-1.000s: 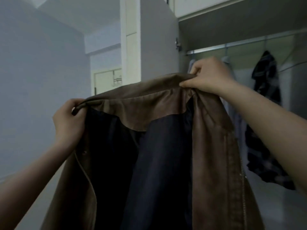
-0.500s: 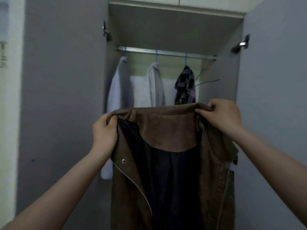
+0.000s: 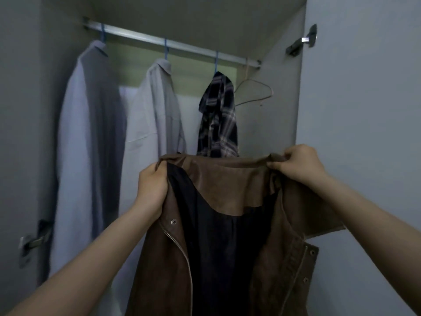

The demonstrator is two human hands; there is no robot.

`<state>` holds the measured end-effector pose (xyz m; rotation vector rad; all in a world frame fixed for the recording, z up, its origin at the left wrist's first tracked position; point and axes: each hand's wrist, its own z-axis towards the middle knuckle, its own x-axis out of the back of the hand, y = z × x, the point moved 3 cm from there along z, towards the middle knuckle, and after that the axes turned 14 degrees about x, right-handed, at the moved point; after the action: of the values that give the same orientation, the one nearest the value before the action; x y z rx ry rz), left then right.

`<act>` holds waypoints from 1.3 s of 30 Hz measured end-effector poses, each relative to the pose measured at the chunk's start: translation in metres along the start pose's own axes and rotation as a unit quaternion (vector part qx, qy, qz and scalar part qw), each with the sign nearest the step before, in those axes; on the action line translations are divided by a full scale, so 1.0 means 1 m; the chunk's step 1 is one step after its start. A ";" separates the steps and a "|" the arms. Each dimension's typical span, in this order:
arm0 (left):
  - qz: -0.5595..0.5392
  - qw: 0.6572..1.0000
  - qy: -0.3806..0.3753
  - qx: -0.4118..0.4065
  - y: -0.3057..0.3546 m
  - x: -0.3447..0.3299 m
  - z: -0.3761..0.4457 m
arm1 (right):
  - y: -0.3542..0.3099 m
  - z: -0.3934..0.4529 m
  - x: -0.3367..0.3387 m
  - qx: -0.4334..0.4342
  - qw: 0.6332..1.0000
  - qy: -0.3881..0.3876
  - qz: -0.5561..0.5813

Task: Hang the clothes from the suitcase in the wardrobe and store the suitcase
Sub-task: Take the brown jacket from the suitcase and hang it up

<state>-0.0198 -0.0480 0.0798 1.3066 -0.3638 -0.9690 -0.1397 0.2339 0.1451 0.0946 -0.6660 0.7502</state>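
Brown suede-like jacket (image 3: 230,185) with dark lining is held up open, front toward the camera, right at the mouth of the wardrobe (image 3: 282,124). Left hand (image 3: 151,190) grips the left collar edge, fingers curled round the fabric. Right hand (image 3: 298,166) pinches the right collar edge between thumb and fingers.

Change over the last second: the view swung from a side angle onto the open wardrobe, then closed in. The rail (image 3: 173,43) and hanging clothes now fill the upper frame, and the jacket sits lower against them than half a second ago. Grip points on the collar are unchanged.

Already on the rail, on blue hangers: two pale shirts (image 3: 91,137) (image 3: 155,115) and a plaid shirt (image 3: 218,117). A bare wire hanger (image 3: 255,92) hangs at the far right, just beside the plaid shirt.

Judgement: the person has arrived at the hanging spot, but the jacket is not yet on any hanger. One hand likely has to let go to fetch the wire hanger; the jacket looks heavy and may sag or slip from a one-handed hold. Suitcase not in view.
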 end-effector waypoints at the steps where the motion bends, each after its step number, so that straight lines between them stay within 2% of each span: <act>1: -0.009 1.000 -0.003 0.009 -0.004 -0.005 0.006 | 0.008 0.004 -0.008 0.000 1.000 -0.007 -0.003; 5: -0.043 0.999 0.003 0.013 -0.014 -0.040 0.035 | 0.039 0.027 -0.043 0.021 0.999 -0.041 -0.005; 7: -0.053 0.998 0.008 0.016 -0.017 -0.060 0.051 | 0.054 0.042 -0.059 0.044 0.995 -0.084 -0.033; 9: -0.066 0.998 0.006 0.020 -0.016 -0.078 0.063 | 0.063 0.055 -0.075 0.072 0.984 -0.158 -0.045; 12: -0.091 0.996 0.007 0.018 -0.012 -0.113 0.082 | 0.075 0.077 -0.105 0.092 0.945 -0.311 0.034; 13: -0.102 0.995 0.007 0.017 -0.008 -0.118 0.084 | 0.072 0.083 -0.112 0.087 0.932 -0.342 0.084; 14: -0.108 0.994 0.003 0.011 -0.006 -0.125 0.087 | 0.070 0.092 -0.117 0.080 0.927 -0.342 0.131; 17: -0.081 0.997 -0.015 0.003 -0.007 -0.146 0.098 | 0.070 0.132 -0.116 0.065 0.946 -0.223 0.226; 21: -0.070 0.997 -0.024 -0.016 -0.008 -0.163 0.113 | 0.063 0.178 -0.089 0.071 0.946 0.043 0.312; 23: -0.073 0.997 -0.015 -0.026 -0.004 -0.168 0.122 | 0.056 0.196 -0.069 0.118 0.949 0.172 0.238; 25: -0.078 0.996 -0.015 -0.031 0.001 -0.173 0.132 | 0.045 0.215 -0.050 0.167 0.946 0.250 0.123; 27: -0.082 0.996 -0.021 -0.029 0.004 -0.178 0.141 | 0.038 0.238 -0.036 0.176 0.948 0.264 -0.002; 29: -0.083 0.996 -0.018 -0.029 0.004 -0.182 0.150 | 0.038 0.261 -0.025 0.153 0.948 0.250 -0.125; 31: -0.089 0.996 -0.012 -0.028 0.004 -0.181 0.159 | 0.042 0.284 -0.020 0.131 0.946 0.220 -0.197; 34: -0.097 0.995 -0.004 -0.032 0.000 -0.176 0.173 | 0.055 0.313 -0.028 0.057 0.970 0.138 -0.189; 36: -0.097 0.995 -0.003 -0.038 -0.002 -0.168 0.182 | 0.064 0.325 -0.037 0.021 0.981 0.118 -0.155; 39: -0.107 0.993 -0.002 -0.044 -0.004 -0.154 0.192 | 0.073 0.340 -0.045 0.028 0.976 0.084 -0.199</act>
<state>-0.2480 -0.0528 0.1724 1.2806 -0.1851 -1.1547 -0.3910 0.1551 0.3769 0.2067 -0.4454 0.3851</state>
